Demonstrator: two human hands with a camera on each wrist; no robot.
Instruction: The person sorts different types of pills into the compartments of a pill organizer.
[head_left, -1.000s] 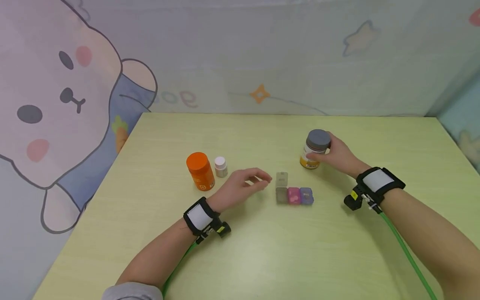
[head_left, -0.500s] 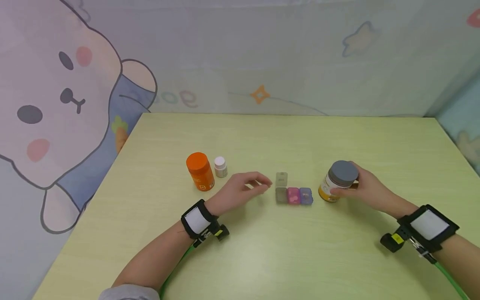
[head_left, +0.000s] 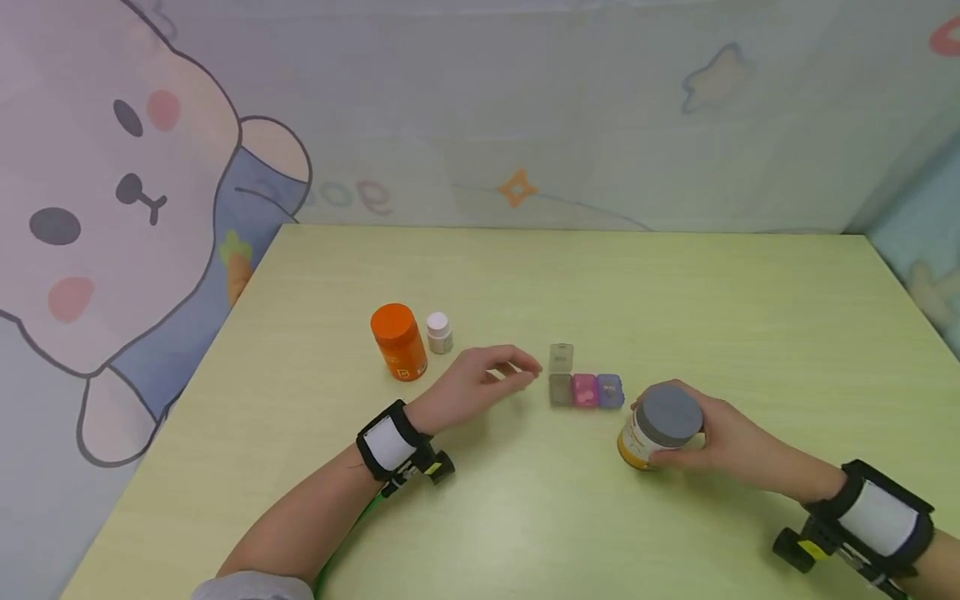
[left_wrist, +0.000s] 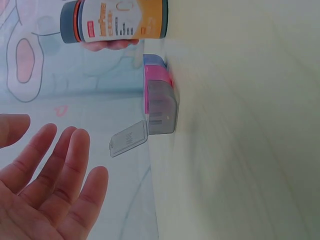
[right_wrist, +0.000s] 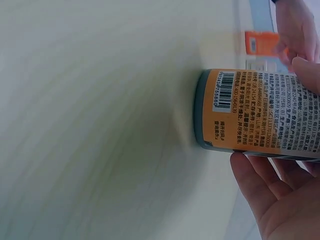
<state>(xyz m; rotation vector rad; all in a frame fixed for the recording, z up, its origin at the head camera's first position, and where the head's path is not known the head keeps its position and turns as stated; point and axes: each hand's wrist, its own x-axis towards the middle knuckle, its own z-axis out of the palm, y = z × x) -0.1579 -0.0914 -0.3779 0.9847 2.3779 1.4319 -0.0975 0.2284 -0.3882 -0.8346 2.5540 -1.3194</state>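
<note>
My right hand (head_left: 731, 442) grips a supplement bottle (head_left: 651, 446) with a grey lid and a white-and-orange label, thumb on one side and fingers round the other. In the right wrist view, the bottle (right_wrist: 250, 110) shows a barcode and small print; its base is close to the table. Left of it lies a small pill organizer (head_left: 585, 390) with grey, pink and purple compartments. The grey one's clear lid (left_wrist: 129, 139) stands open, while the pink and purple lids look closed. Beside the organizer my left hand (head_left: 476, 387) hovers with loosely bent fingers, holding nothing.
An orange bottle (head_left: 400, 343) with an orange cap stands behind my left wrist. Close to its right is a small white bottle (head_left: 439, 333). The light wooden table (head_left: 525, 517) reaches back to a printed cloth backdrop (head_left: 450, 100).
My right hand has brought the grey-lidded supplement bottle toward the near side of the table, from behind the pill organizer to its right front. My left hand has hardly moved.
</note>
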